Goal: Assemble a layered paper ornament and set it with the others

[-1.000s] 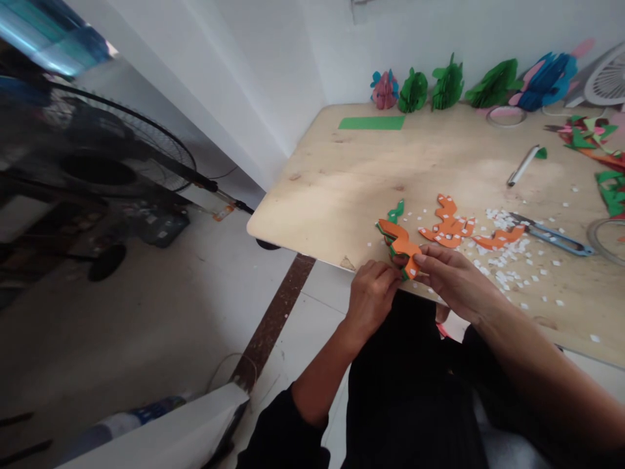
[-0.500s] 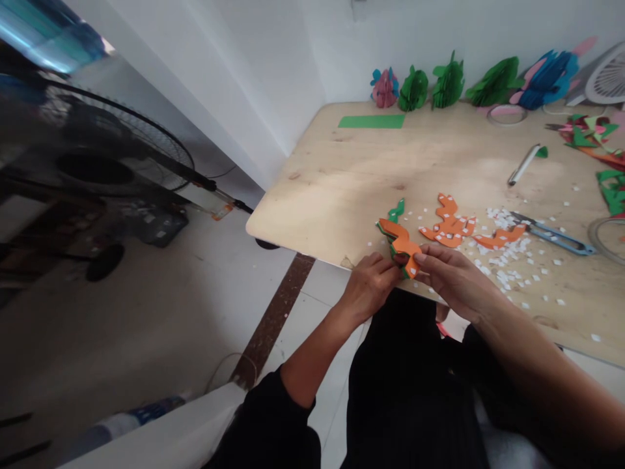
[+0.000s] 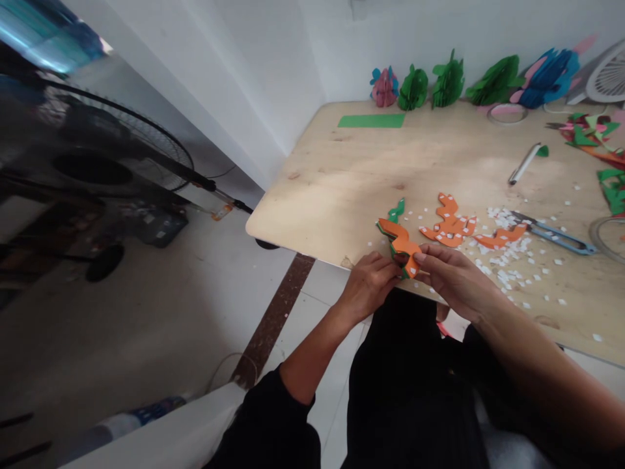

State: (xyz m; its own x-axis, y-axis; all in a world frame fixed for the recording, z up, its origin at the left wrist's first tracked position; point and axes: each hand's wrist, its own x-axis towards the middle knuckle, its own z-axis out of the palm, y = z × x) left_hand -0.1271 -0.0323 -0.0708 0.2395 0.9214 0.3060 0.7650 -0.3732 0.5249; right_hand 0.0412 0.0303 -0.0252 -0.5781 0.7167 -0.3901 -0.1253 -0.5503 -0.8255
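At the table's front edge, a layered orange and green paper cutout (image 3: 401, 241) with a wavy outline is held between both hands. My left hand (image 3: 372, 279) closes its fingers on the lower left side of the cutout. With thumb and fingers, my right hand (image 3: 452, 277) pinches its right end. A small green paper piece (image 3: 396, 210) lies just behind it. To the right are a cluster of orange cutouts (image 3: 449, 227) dotted with white squares and another orange cutout (image 3: 500, 236). Small white paper squares (image 3: 510, 273) are scattered around them.
Blue-handled tweezers or scissors (image 3: 561, 239) and a white pen (image 3: 525, 164) lie on the right. Folded paper figures (image 3: 449, 81) line the wall beside a small white fan (image 3: 605, 75). A green strip (image 3: 371, 121) lies at the back. A standing fan (image 3: 122, 140) is left of the table.
Both hands stay almost still around the paper cutout, with only a very slight shift of the fingers. The things on the table lie as before.
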